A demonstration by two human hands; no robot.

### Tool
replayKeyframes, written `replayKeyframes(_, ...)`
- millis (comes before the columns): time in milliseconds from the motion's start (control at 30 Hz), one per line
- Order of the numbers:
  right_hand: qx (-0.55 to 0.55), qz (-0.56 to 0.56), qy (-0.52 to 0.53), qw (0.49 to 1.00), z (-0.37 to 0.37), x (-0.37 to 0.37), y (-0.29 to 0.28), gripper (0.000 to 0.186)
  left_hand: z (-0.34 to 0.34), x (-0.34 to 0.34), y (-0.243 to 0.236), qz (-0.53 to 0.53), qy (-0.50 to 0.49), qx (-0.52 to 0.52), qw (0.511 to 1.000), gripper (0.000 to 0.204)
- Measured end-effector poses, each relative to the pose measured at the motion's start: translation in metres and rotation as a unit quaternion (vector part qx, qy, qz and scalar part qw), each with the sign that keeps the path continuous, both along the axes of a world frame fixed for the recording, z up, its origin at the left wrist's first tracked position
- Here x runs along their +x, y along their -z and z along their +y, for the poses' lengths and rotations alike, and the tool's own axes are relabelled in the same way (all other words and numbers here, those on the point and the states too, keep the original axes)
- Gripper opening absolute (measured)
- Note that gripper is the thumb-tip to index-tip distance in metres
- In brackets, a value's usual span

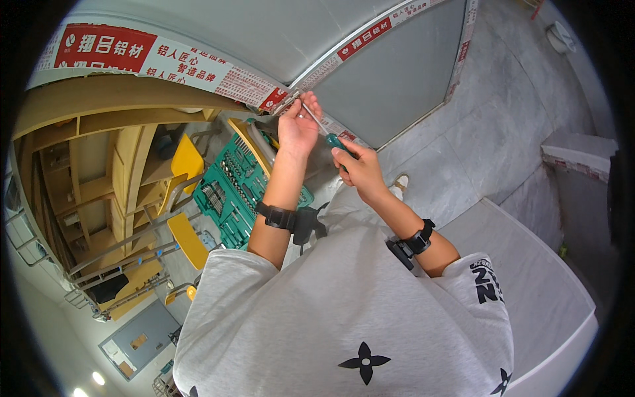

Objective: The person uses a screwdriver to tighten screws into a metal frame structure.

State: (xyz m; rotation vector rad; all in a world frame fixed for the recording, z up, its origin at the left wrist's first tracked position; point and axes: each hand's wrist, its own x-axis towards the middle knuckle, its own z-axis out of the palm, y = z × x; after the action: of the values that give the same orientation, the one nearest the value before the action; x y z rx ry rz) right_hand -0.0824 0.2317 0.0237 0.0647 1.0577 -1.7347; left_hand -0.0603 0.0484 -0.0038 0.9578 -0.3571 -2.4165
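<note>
My right hand (358, 171) grips the green handle of a screwdriver (332, 140), whose metal shaft slants up-left to my left hand (299, 129). My left hand is palm up, its fingers curled about the shaft's far end, beside a narrow metal fitting (286, 103) on the edge of the frame, which is covered in red-and-white protective tape (218, 86). What its fingertips hold is too small to make out. The grey door panel (383, 83) stands just beyond both hands.
An open teal socket-tool case (225, 198) lies left of my arms, near yellow chairs (188, 241) and wooden shelving (92, 152). A white shoe (399, 181) shows on the grey tiled floor. A pale board (529, 258) is at right, below a stone ledge (575, 149).
</note>
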Motion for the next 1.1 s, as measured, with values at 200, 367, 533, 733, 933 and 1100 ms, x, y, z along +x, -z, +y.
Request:
replayKeyframes(200,0.042,0.095,0.014,0.995,-0.002,0.006,0.016,0.033,0.001,-0.001,-0.004,-0.046,-0.009,-0.022,0.999,0.023)
replayKeyframes(367,0.100,0.501,0.091,0.855,-0.006,0.020,0.019,0.036,0.006,-0.002,-0.011,-0.071,-0.008,-0.043,0.997,0.025)
replayKeyframes(533,0.118,0.538,0.111,0.827,-0.013,0.032,0.029,0.039,0.000,0.000,-0.009,-0.060,0.014,-0.044,0.997,0.025)
replayKeyframes(733,0.164,0.502,0.081,0.846,-0.021,0.052,0.034,0.040,-0.012,0.012,0.000,0.004,0.066,-0.013,0.998,0.032)
replayKeyframes(933,0.038,0.211,0.066,0.974,-0.034,0.069,0.054,0.038,-0.029,0.022,0.011,0.026,0.140,-0.025,0.989,0.031)
replayKeyframes(1100,0.154,0.384,0.134,0.900,-0.042,0.082,0.042,0.038,-0.032,0.026,0.014,0.108,0.176,0.049,0.977,0.030)
